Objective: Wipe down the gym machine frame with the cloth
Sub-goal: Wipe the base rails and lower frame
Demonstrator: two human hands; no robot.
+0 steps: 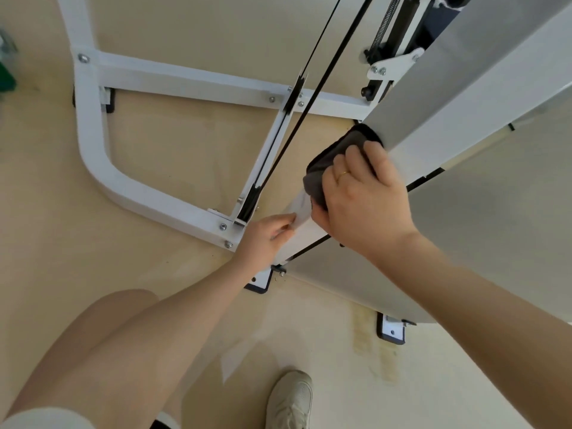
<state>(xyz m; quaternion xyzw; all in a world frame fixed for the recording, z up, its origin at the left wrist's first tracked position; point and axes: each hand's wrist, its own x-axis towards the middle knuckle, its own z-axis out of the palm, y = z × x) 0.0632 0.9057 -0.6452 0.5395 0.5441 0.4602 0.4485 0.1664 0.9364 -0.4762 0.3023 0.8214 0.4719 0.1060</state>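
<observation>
Right hand [365, 196] curled over the dark grey cloth [334, 162], pressing it on the white upright panel of the gym machine frame [433, 103], just right of centre. At seven o'clock from it the left hand [263, 238] has its fingers bent against the panel's lower edge, holding on there. Black cables [297, 119] run toward twelve. One pale shoe [289, 400] stands at six on the beige floor [46, 243].

head view, steeply downward (close), over floor [93, 289]
</observation>
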